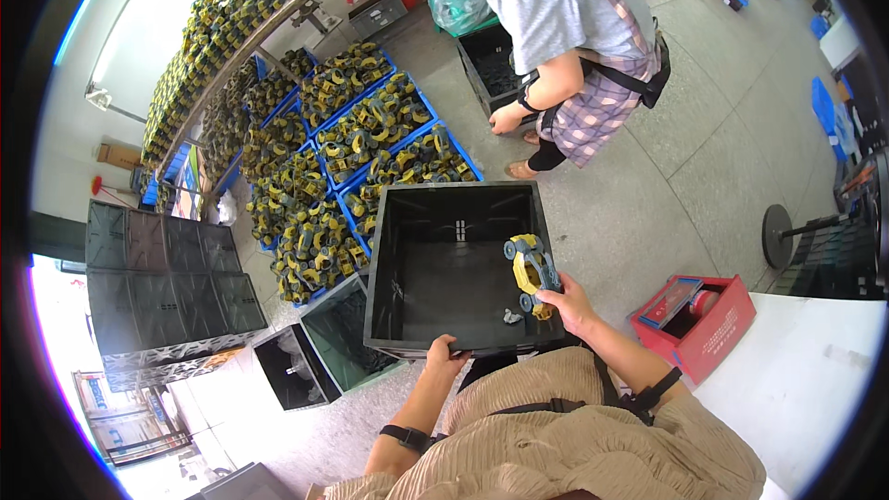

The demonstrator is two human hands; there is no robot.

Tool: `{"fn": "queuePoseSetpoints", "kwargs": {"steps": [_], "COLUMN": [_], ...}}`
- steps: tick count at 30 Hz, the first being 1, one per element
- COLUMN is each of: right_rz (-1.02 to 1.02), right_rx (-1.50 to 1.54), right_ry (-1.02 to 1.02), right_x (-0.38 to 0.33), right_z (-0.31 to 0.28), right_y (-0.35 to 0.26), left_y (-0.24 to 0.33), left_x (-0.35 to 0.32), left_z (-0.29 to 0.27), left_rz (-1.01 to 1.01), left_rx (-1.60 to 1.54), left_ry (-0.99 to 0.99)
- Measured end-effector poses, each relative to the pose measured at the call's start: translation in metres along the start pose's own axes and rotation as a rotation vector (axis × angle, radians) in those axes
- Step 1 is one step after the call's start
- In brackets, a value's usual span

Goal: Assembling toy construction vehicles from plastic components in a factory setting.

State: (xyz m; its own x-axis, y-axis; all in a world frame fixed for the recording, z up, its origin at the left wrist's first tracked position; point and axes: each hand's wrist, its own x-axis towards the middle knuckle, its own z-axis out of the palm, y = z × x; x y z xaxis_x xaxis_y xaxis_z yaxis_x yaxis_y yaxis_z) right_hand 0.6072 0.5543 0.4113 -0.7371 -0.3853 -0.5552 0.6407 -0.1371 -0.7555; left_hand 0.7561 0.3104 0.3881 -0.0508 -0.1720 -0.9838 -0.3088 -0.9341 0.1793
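Observation:
A large black plastic crate (pixel 435 301) is held in front of my body. My left hand (pixel 446 356) has its fingers wrapped over the near rim of the crate. In my right hand (pixel 569 304) is a yellow and grey toy car (pixel 530 276), held over the crate's right side with its wheels showing. A small pale crumpled scrap (pixel 511 317) lies on the crate floor near the toy car. The fingertips of my right hand are partly hidden behind the toy car.
Blue trays (pixel 431 104) heaped with similar yellow and grey toy cars cover the floor ahead left. A co-worker (pixel 583 56) bends over another black crate (pixel 477 74). A red box (pixel 718 333) stands at the right, stacked dark crates (pixel 167 268) at the left.

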Motion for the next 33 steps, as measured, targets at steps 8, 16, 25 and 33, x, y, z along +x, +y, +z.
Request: {"fn": "queuePoseSetpoints", "kwargs": {"steps": [8, 16, 25, 33], "right_rz": [0.013, 0.055, 0.047, 0.139], "right_rx": [0.159, 0.493, 0.56, 0.722], "right_ry": [0.051, 0.104, 0.093, -0.003], "right_x": [-0.003, -0.031, -0.021, 0.005], "right_z": [-0.068, -0.107, -0.148, -0.156], "right_y": [0.043, 0.014, 0.003, -0.009], "left_y": [-0.02, -0.038, -0.046, -0.039], "left_x": [0.006, 0.011, 0.034, 0.023], "left_z": [0.019, 0.041, 0.069, 0.095], "left_rz": [0.024, 0.035, 0.078, 0.157], "left_rx": [0.093, 0.125, 0.119, 0.153], "left_ry": [-0.041, -0.031, -0.014, 0.024]}}
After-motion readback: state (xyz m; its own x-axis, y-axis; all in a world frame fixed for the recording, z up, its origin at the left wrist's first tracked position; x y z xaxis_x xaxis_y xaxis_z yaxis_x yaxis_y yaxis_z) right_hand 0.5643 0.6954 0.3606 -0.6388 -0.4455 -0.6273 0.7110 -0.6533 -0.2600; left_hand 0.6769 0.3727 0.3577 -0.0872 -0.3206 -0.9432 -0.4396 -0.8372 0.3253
